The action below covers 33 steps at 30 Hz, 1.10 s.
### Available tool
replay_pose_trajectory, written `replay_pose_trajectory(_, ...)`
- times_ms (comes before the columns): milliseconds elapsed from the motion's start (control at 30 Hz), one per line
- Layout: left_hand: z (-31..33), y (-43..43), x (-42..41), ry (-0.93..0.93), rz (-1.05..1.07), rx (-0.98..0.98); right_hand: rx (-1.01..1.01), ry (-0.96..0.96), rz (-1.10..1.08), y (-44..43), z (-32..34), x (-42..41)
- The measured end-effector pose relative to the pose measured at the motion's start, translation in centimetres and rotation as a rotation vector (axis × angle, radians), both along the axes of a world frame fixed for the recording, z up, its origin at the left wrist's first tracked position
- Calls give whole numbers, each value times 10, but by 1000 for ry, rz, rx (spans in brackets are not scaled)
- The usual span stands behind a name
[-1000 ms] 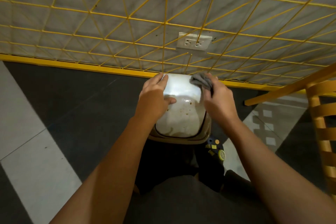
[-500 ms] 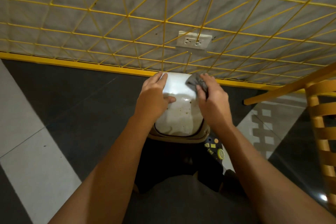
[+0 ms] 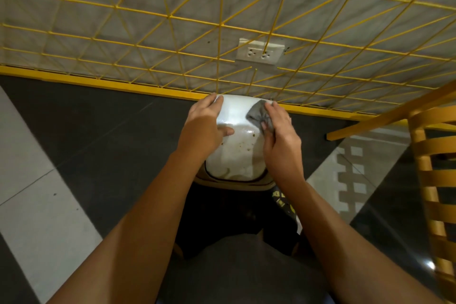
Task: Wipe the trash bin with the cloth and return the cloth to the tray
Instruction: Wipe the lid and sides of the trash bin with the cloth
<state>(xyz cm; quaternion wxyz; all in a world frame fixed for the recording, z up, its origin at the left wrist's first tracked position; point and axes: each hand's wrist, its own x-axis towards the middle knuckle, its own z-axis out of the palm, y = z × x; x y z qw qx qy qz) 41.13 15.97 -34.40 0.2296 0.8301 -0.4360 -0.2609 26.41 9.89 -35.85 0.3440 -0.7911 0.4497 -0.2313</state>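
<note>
Honestly, nothing here is properly readable. The closest thing to lettering is some yellow print (image 3: 283,201) on dark fabric just off the near right corner of the trash bin (image 3: 234,155). It's way too small and blurry to make out any letters. The wall socket (image 3: 259,51) on the far side of the bin has no marking I can read.

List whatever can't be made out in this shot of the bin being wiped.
Head view, the only one:
- the tray: nowhere in frame.
- the trash bin: its body is hidden below its own lid and behind the person's legs.
- the cloth: partly covered by the right hand gripping it.
- the lid's left edge: under the left hand.
- the wooden chair: cut off by the right edge.
</note>
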Motion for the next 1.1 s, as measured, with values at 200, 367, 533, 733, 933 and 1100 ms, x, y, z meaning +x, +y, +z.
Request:
replay_pose_trajectory(200,1,0,-1,-8,7,16,197,113,-125,-37,22,12)
replay_pose_trajectory(367,1,1,-2,-16,9,2,76,34,-32,-4,5,-3)
replay_pose_trajectory(533,1,1,-2,0,-6,-1,-45,46,31,32,-19,-25)
replay_pose_trajectory(733,1,1,-2,3,-3,-1,-26,104,93,-9,-2,-5)
replay_pose_trajectory(933,0,2,-2,-20,0,0,-12,204,158,-35,13,10)
replay_pose_trajectory(1100,0,4,1,-74,-25,56,-70,105,188,4,-6,-20)
